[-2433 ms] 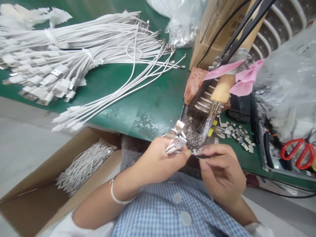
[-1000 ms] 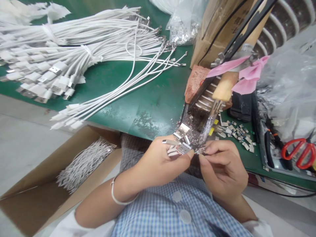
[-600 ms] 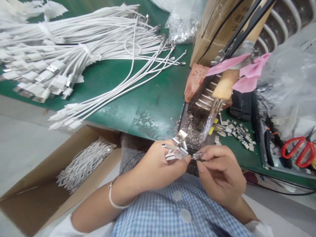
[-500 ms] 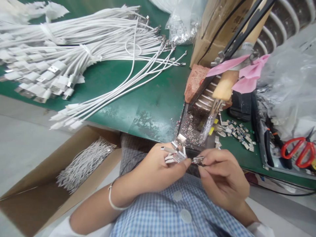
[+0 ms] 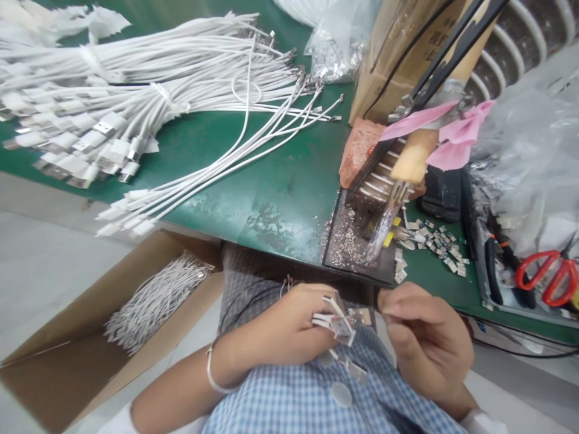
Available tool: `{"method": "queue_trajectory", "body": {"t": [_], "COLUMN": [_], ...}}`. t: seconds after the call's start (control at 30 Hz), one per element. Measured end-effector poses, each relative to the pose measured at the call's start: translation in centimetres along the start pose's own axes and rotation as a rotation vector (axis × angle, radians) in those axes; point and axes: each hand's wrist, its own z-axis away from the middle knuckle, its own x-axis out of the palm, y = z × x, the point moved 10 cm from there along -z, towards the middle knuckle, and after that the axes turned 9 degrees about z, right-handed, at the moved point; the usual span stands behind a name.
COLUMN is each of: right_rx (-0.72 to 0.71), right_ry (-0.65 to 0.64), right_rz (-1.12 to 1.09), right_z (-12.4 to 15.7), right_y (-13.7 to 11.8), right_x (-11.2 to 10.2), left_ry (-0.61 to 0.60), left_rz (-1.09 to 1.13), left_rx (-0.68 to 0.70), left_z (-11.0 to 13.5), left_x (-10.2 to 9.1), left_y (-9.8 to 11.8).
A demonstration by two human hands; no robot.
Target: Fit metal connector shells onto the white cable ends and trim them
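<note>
Near the apron, my left hand (image 5: 301, 328) is closed around several white USB cables, whose bare metal connectors (image 5: 342, 330) stick out past the thumb and fingers. One connector (image 5: 356, 369) hangs lower, in front of the blue checked cloth. To the right and apart from them, my right hand (image 5: 427, 343) has its fingers curled and the thumb close to the index finger. Whether anything small sits between those fingertips is hidden. A soldering iron (image 5: 409, 157) with a wooden handle rests in its coil stand, above and between the hands.
Bundled white cables (image 5: 167, 99) and a loose group (image 5: 217, 166) lie on the green table (image 5: 280, 193). Small connector pieces (image 5: 436, 241), a brick (image 5: 357, 150) and red-handled scissors (image 5: 547, 277) are at the right. An open carton (image 5: 58, 367) with cables stands below left.
My right hand has moved away to the right from the connector it was pinching. My left hand has lowered and turned with the cables, and their connectors now point down and right.
</note>
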Motion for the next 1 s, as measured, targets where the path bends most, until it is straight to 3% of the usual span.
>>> {"method": "queue_trajectory", "body": {"t": [0.1, 0.2, 0.43, 0.6, 0.83, 1.0], "right_rx": [-0.025, -0.040, 0.050, 0.070, 0.068, 0.075], "right_ry": [-0.102, -0.159, -0.056, -0.016, 0.002, -0.013], "right_rz": [0.041, 0.072, 0.064, 0.041, 0.029, 0.084], "right_z": [-0.2, -0.3, -0.4, -0.3, -0.3, 0.0], "right_y": [-0.3, -0.6, 0.7, 1.1, 1.1, 1.3], "right_x": [1.1, 1.7, 0.9, 0.6, 0.4, 0.3], "left_ry": [-0.054, -0.031, 0.170, 0.242, 0.209, 0.042], "left_rz": [-0.031, -0.039, 0.097, 0.053, 0.044, 0.049], "left_rx": [-0.002, -0.007, -0.060, -0.081, -0.054, 0.014], "left_z": [-0.1, -0.1, 0.3, 0.3, -0.1, -0.2], "left_x": [0.6, 0.3, -1.8, -2.7, -2.4, -0.9], "left_y": [-0.1, 0.0, 0.6, 1.3, 1.5, 1.2]}}
